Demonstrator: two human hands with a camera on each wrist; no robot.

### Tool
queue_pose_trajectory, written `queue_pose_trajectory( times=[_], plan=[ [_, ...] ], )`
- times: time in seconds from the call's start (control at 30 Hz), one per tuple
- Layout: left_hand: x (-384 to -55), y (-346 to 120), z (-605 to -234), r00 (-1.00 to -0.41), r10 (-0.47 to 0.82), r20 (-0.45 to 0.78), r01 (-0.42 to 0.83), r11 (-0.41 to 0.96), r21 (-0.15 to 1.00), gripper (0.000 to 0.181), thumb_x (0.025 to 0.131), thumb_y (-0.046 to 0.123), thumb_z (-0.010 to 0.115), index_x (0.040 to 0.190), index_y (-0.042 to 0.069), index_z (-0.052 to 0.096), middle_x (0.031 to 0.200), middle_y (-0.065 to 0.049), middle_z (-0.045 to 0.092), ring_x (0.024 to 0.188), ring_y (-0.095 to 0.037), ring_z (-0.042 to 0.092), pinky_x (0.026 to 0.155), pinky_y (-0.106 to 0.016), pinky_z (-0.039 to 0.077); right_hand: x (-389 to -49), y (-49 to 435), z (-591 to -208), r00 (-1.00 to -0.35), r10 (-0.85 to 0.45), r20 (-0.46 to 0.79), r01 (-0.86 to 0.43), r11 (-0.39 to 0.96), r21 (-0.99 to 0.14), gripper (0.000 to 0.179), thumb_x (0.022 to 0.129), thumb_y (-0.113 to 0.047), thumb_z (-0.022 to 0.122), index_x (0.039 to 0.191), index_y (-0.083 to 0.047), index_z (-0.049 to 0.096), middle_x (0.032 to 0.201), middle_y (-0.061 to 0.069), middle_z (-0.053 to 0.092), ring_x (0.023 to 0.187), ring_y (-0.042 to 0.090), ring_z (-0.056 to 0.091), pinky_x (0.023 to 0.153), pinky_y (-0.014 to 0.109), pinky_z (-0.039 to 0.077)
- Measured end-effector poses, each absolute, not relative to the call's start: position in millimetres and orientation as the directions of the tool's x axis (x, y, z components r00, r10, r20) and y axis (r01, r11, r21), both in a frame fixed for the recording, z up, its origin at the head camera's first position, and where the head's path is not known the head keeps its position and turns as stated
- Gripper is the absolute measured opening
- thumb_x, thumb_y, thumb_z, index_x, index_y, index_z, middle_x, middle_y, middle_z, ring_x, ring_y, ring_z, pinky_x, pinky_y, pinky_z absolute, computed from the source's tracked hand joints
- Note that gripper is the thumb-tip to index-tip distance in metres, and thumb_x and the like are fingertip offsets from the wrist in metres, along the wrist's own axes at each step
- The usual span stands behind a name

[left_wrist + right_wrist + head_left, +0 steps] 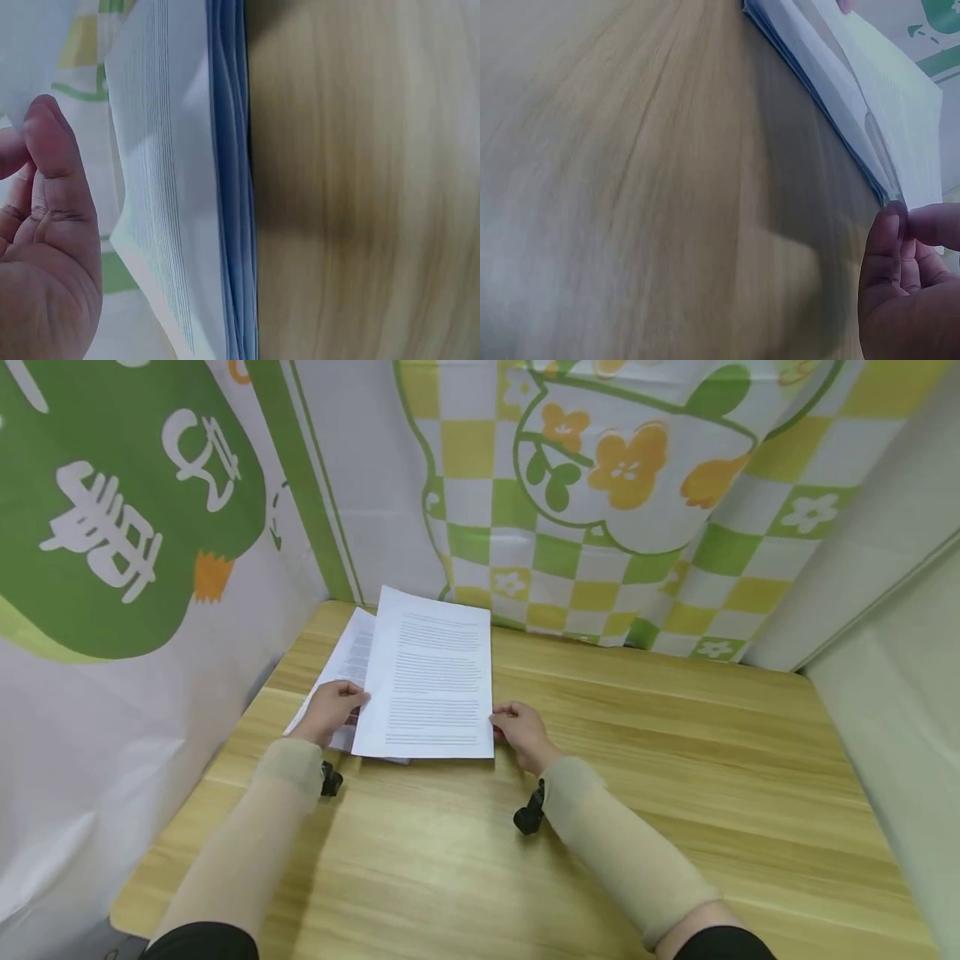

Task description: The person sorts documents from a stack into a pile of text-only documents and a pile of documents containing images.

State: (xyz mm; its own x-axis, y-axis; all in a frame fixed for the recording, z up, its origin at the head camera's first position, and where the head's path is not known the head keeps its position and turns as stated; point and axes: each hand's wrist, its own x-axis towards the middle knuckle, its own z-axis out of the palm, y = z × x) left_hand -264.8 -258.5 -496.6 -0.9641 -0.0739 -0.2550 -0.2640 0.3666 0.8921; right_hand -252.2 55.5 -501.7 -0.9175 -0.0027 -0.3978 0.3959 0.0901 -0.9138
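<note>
I see beige sleeves (243, 843) over both forearms, black cloth (201, 942) above, small black devices (529, 814) at the wrists.

No word, number or brand can be read with certainty. On the top sheet (437, 681), dense lines of print are set in blocks, too small to be made out. The lower sheet (349, 653) is also printed, equally illegibly. On the left-hand hanging (135, 627), 2 large white character-like marks (97, 518) are shown slanted on green, their reading uncertain.
</note>
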Motion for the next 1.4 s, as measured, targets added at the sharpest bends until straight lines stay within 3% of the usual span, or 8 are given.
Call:
queue_pose_trajectory(
  times=[0.67,1.0,1.23,1.4],
  plan=[
    [-263,-197,-502,-0.959,0.047,-0.278,-0.247,0.333,0.910,0.024,0.097,0.016,0.058,0.110,-0.003,0.060,0.097,-0.014,0.063,0.079,-0.021,0.062,0.070,-0.033,0.056,-226,124,-496,-0.949,0.022,-0.315,0.315,0.118,-0.942,0.021,0.095,-0.002,0.055,0.115,0.007,0.056,0.104,0.017,0.060,0.084,0.017,0.057,0.076,0.029,0.051],
    [-263,-155,-512,-0.955,0.119,-0.273,-0.226,0.307,0.925,0.017,0.095,0.010,0.060,0.102,-0.005,0.062,0.084,-0.010,0.061,0.068,-0.016,0.057,0.061,-0.027,0.052,-210,165,-500,-0.939,0.054,-0.340,0.344,0.171,-0.923,0.026,0.096,-0.003,0.054,0.120,0.009,0.054,0.106,0.017,0.061,0.085,0.016,0.057,0.072,0.024,0.051],
    [-267,-130,-514,-0.949,0.144,-0.281,-0.224,0.322,0.920,0.016,0.094,0.009,0.061,0.101,-0.006,0.062,0.093,-0.013,0.063,0.073,-0.017,0.059,0.062,-0.028,0.053,-206,188,-503,-0.929,0.091,-0.358,0.370,0.245,-0.896,0.027,0.097,-0.005,0.054,0.121,0.008,0.054,0.108,0.018,0.060,0.085,0.017,0.057,0.071,0.023,0.051],
    [-273,-117,-516,-0.943,0.151,-0.296,-0.231,0.344,0.910,0.014,0.094,0.008,0.061,0.097,-0.005,0.064,0.090,-0.013,0.063,0.071,-0.017,0.059,0.060,-0.027,0.053,-206,197,-506,-0.928,0.105,-0.358,0.373,0.254,-0.892,0.028,0.096,-0.004,0.054,0.122,0.008,0.054,0.110,0.019,0.059,0.086,0.017,0.057,0.070,0.023,0.051]
  ],
)
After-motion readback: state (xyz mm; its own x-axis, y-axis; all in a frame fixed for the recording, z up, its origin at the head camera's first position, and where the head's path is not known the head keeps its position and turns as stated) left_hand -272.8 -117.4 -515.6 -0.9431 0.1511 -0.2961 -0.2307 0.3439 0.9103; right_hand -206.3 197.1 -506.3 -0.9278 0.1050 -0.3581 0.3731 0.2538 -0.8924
